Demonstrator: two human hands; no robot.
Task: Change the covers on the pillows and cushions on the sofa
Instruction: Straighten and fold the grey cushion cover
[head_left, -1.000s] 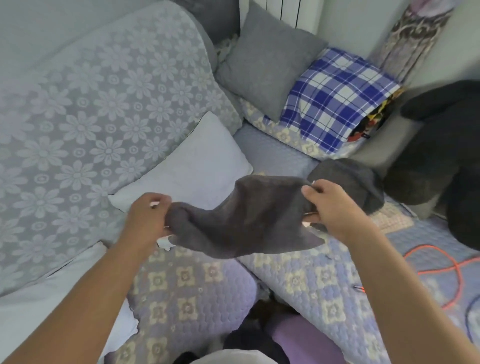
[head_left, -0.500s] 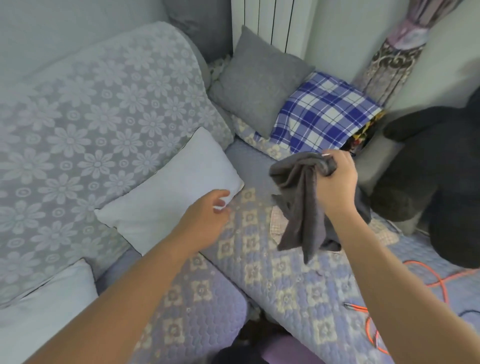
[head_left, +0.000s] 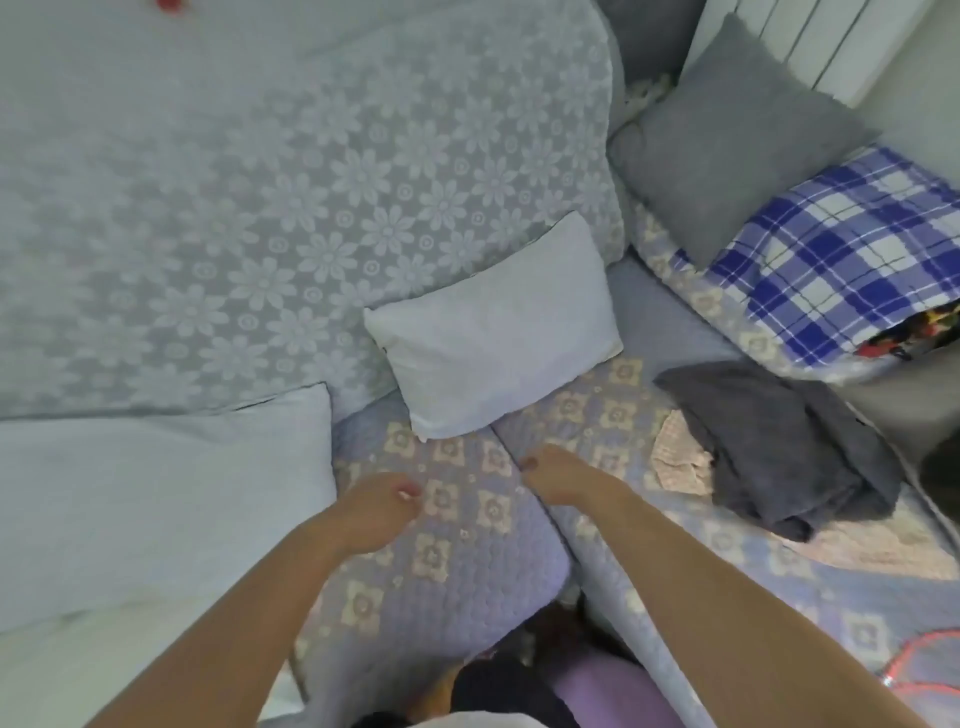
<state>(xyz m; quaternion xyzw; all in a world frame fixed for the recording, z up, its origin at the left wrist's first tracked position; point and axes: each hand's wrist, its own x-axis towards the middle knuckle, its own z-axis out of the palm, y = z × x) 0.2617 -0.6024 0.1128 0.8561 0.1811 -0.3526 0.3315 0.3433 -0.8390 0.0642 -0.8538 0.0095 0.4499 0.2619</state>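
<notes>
Crosswise, the white pillow (head_left: 493, 332) leans on the backrest, long axis rising rightward; left hand (head_left: 376, 512) and right hand (head_left: 563, 475) hold nothing, fingers blurred.

White pillow (head_left: 493, 332), dark grey cover (head_left: 779, 447), blue-white plaid cushion (head_left: 841, 260), plain grey cushion (head_left: 727, 156), lilac floral-quilted sofa (head_left: 441, 545).
</notes>
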